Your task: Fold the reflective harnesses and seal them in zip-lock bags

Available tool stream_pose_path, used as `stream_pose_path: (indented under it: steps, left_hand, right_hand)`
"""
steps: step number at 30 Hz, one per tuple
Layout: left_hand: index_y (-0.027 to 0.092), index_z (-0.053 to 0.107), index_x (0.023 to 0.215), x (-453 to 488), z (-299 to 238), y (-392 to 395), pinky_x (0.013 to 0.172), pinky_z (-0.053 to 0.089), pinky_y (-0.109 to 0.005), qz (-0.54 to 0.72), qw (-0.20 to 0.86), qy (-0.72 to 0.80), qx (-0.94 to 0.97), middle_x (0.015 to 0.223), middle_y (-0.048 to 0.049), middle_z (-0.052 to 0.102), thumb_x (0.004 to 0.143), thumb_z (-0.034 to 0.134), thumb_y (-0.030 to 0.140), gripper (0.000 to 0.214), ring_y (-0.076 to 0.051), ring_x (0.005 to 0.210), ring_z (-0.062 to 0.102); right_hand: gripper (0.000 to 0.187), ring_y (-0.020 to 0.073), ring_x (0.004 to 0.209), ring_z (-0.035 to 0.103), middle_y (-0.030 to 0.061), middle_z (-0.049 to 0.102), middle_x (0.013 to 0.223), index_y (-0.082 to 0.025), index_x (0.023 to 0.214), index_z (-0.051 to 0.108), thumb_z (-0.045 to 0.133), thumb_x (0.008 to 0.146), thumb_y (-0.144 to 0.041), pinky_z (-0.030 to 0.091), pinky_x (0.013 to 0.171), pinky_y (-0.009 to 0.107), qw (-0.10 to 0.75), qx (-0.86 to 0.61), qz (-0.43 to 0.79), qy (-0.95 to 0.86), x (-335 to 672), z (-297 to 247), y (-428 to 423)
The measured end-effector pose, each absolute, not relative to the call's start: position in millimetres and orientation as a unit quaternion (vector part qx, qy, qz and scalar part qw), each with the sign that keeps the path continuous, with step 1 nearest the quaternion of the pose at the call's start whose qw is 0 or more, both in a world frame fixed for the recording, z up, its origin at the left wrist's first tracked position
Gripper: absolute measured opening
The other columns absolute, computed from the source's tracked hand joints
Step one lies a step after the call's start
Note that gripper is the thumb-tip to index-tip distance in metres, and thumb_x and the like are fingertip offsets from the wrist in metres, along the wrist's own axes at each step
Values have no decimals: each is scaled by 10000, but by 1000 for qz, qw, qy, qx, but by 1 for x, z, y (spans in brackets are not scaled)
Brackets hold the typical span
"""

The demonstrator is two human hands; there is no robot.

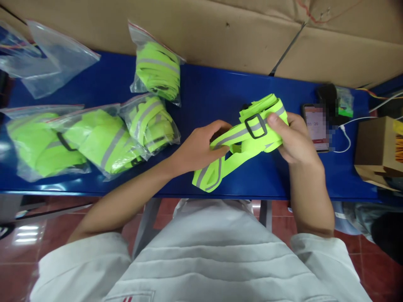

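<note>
Forearms [135, 195] angled inward, left grip [204, 144] curled round strap [252, 144], right grip [297, 140] pinching its folds, thumb uppermost

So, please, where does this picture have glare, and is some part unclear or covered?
Head view: bright reflections on the red floor at lower left, and a glossy shine along the near left part of the blue table; head view: blocky pixels cover part of the phone's right side; head view: the green strap looks fairly sharp.
</note>
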State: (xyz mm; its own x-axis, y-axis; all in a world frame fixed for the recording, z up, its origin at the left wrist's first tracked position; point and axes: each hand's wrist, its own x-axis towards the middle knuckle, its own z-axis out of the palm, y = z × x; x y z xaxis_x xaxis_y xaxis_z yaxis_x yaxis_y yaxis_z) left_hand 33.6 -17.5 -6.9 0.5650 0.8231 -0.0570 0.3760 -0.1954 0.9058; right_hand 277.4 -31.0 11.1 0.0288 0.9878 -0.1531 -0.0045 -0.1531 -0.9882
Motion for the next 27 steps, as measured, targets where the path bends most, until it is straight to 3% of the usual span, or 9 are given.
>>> stream_pose_path:
  steps: [3,5,11,16,19,27]
  left_hand:
    - [164,680,1097,30,-14,-12,827,486,-282,181,481,406,756,1022,-17,728,896,678,378,293,-205,917,670]
    - [156,676,1052,28,-18,-8,766,489,-271,175,539,383,730,964,-19,723,870,722,469,365,-203,872,668]
    - [181,609,1366,30,-11,-9,980,538,-331,212,637,334,661,1331,-92,687,777,865,486,711,-279,1198,658]
    - [140,699,1142,36,-9,-19,804,572,-294,150,701,284,637,1062,-53,765,882,767,481,434,-227,942,717]
    - [125,699,1108,37,-18,-21,787,576,-296,137,725,280,615,1010,-52,763,909,728,485,412,-209,893,710]
    - [178,657,1256,45,-22,-26,848,598,-344,159,817,301,466,1105,-79,748,699,934,456,681,-219,955,713]
  right_hand:
    - [423,208,782,767,8,768,804,-217,891,768,866,753,-604,621,652,297,459,-537,560,-432,279,11,-31]
    - [432,219,789,774,19,768,794,-210,897,766,854,764,-613,637,675,311,448,-529,584,-422,280,10,-31]
    - [454,228,768,774,16,771,777,-222,867,765,813,776,-665,647,666,330,423,-494,621,-437,277,9,-34]
    - [470,226,764,767,16,775,815,-221,855,776,860,716,-663,628,638,319,426,-485,622,-444,273,9,-40]
    - [431,206,755,761,14,779,831,-219,862,782,869,734,-622,622,636,298,423,-493,610,-454,272,8,-38]
    - [377,191,745,738,-7,768,831,-239,900,799,863,765,-585,601,616,285,445,-517,547,-485,268,1,-35]
